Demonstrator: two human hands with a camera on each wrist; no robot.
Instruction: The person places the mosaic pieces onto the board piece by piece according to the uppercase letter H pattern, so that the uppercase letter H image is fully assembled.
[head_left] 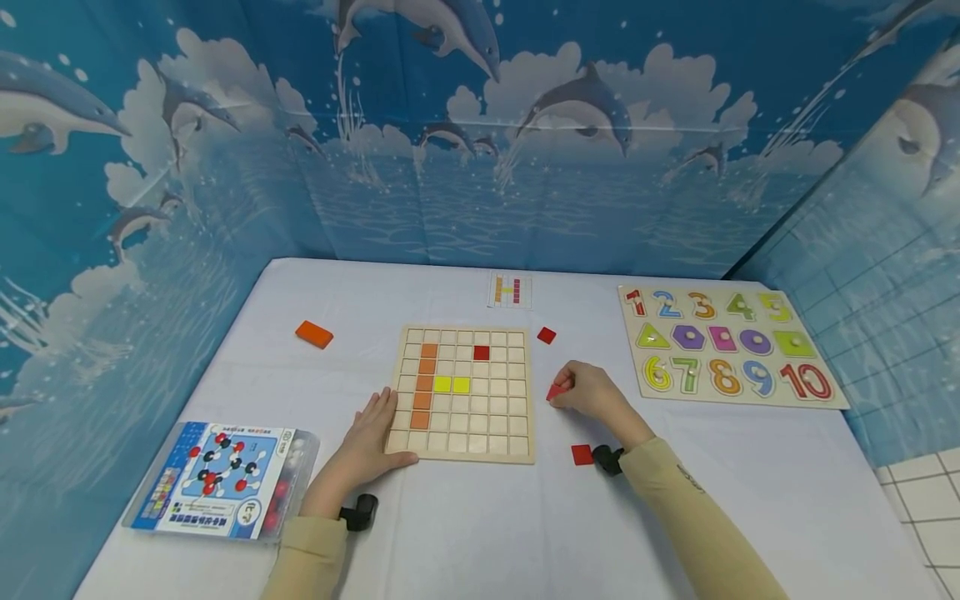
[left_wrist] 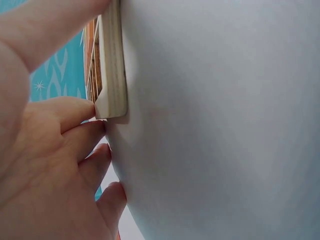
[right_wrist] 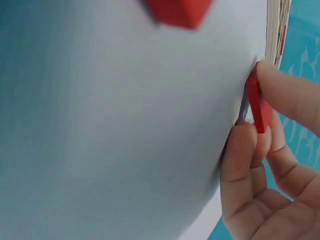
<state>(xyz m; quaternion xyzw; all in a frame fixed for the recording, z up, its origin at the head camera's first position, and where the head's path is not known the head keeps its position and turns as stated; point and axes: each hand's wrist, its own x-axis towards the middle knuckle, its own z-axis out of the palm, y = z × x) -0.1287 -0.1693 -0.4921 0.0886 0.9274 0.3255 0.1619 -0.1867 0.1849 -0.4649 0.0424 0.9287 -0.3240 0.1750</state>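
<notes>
A wooden grid board (head_left: 489, 433) lies mid-table, with a column of orange squares (head_left: 424, 383), two yellow squares (head_left: 452, 384) and one red square (head_left: 482, 353) in its cells. At the board's lower left corner rests my left hand (head_left: 365, 437): straight fingers along the left side, thumb at the near edge. My right hand (head_left: 592, 390), to the right of the board, pinches a red tile (right_wrist: 260, 102) between thumb and fingers, tilted close to the cloth. Two more loose red tiles lie there, a far red tile (head_left: 547, 335) and a near red tile (head_left: 582, 454) beside the right wrist camera.
Behind the board lies a small pattern card (head_left: 510, 291). An orange block (head_left: 313, 334) sits at the back left. A clear plastic box (head_left: 221, 481) with a molecule picture stands front left. On the right is a number and shape puzzle board (head_left: 731, 346).
</notes>
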